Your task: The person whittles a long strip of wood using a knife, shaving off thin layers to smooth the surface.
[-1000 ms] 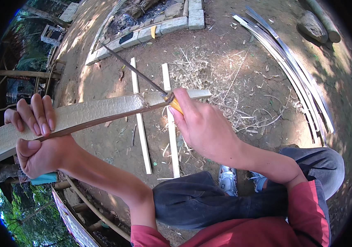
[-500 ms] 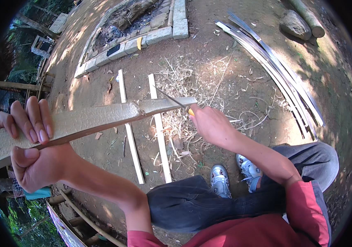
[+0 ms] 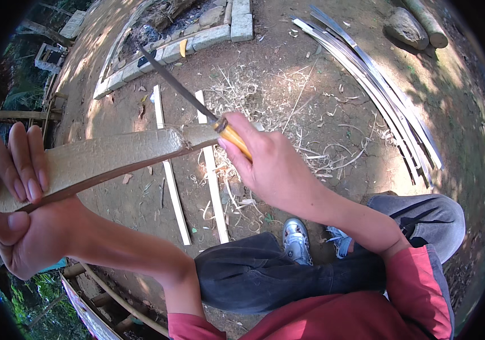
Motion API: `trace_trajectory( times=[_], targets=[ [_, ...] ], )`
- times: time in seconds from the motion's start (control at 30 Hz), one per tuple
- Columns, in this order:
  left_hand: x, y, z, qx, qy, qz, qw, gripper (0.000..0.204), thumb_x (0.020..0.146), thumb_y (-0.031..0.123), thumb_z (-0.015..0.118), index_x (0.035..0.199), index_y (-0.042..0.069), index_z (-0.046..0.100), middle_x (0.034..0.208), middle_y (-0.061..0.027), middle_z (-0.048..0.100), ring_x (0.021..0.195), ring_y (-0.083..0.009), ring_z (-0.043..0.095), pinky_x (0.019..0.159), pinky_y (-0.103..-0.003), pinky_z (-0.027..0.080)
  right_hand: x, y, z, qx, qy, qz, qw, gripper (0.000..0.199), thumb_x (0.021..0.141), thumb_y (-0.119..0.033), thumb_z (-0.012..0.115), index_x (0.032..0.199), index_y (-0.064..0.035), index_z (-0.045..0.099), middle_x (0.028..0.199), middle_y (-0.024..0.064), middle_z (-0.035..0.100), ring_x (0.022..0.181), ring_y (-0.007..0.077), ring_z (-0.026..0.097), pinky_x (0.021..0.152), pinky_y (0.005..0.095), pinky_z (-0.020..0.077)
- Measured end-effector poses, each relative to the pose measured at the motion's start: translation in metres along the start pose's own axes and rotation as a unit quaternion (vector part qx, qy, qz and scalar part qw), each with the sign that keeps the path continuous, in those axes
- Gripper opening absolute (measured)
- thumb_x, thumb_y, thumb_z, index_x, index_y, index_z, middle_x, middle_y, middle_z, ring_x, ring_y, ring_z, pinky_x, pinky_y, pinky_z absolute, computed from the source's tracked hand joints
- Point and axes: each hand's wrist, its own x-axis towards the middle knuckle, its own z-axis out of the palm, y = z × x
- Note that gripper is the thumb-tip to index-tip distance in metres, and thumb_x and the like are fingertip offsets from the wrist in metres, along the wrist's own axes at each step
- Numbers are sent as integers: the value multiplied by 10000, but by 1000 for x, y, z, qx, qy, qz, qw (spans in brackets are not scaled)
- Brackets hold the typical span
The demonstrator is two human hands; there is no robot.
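The bamboo slat (image 3: 112, 150) extends above the ground from the left edge of view to a narrowed tip behind the right grip (image 3: 276, 164). The left grip (image 3: 47, 229) grasps the slat at its broad part, fingers over the upper face and thumb along the lower edge; the right grip is closed around the yellow handle of a knife (image 3: 180, 88). The blade points up and leftward; whether its edge touches the slat cannot be determined. Caution: the raised node (image 3: 175, 137) may arrest the edge, and the blade could then jump if the right grip forces it past. Any leftward slip would run toward the bare left fingers, which have no guard. If the left grip slackens, the slat may twist under side load, since no support for its far end is visible. An overrun past the tip could carry the blade toward the trousers (image 3: 242, 275). Below, two narrow bamboo strips (image 3: 170, 170) and loose shavings (image 3: 333, 161) lie near the shoes (image 3: 297, 243); stepping on them could upset footing. The strip bundle (image 3: 378, 85) at right lies well apart and presents less hazard.
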Motion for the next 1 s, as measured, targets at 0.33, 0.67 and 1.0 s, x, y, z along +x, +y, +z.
trace_trajectory(
  times=[0.33,0.67,1.0],
  targets=[
    [-3,2,4,-11,-10,0,1000,392,351,93,431,731,75,337,634,-83,296,520,-182,306,486,-248,319,-1,-21,-15,51,39,-31,997,226,1003,-151,508,1083,55,457,522,154,575,477,330,628,414,400,494],
    [4,19,-18,84,6,-5,996,596,400,123,484,897,-200,423,730,-205,388,598,-295,456,1118,-507,393,-14,-20,-3,-39,-25,-5,999,207,993,-149,516,1052,40,456,534,153,592,523,343,658,457,424,535],
    [1,5,2,60,-14,12,998,541,382,100,457,883,-99,409,676,-156,328,560,-238,373,743,-361,484,-25,-23,-3,-58,-5,25,998,204,988,-180,532,1070,-10,454,509,166,557,521,394,626,469,478,505]
  ],
)
